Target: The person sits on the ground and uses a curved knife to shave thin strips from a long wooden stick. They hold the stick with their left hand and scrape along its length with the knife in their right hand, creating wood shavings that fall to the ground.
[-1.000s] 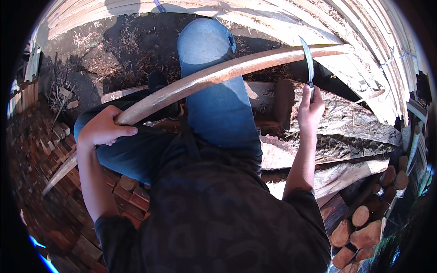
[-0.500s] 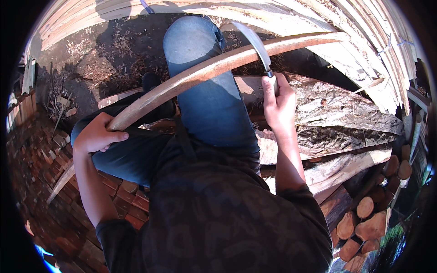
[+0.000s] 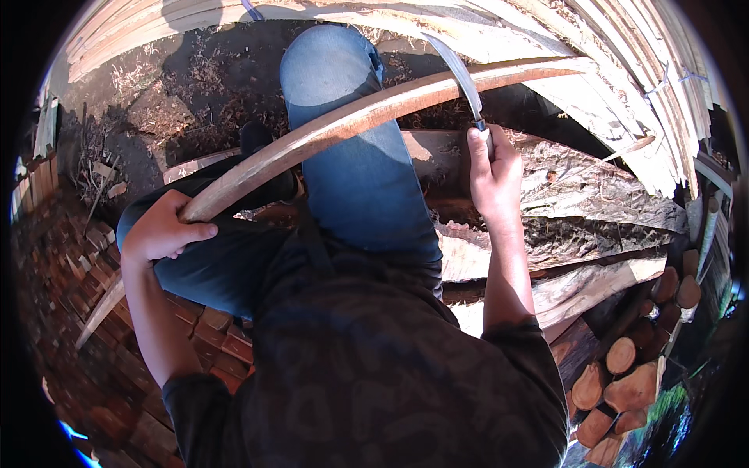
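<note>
A long wooden strip (image 3: 335, 132) runs from the lower left, across my thigh in blue jeans, to the upper right; the fisheye view bends it. My left hand (image 3: 160, 228) is closed around its near part, and the tail end passes out behind my forearm. My right hand (image 3: 495, 171) grips the pale handle of a knife with a curved blade (image 3: 462, 78). The blade stands across the strip toward its far end, point upward; whether its edge touches the wood I cannot tell.
Rough bark-covered slabs (image 3: 601, 187) lie to my right. Pale split strips (image 3: 624, 62) are bundled at the far right. Cut round logs (image 3: 620, 355) are stacked at lower right, small wood blocks (image 3: 156, 343) at lower left. Shavings (image 3: 156, 109) litter the dark ground ahead.
My right hand has moved a little to the right with the knife, so the blade crosses the strip nearer its far end. The left hand and strip have hardly shifted.
</note>
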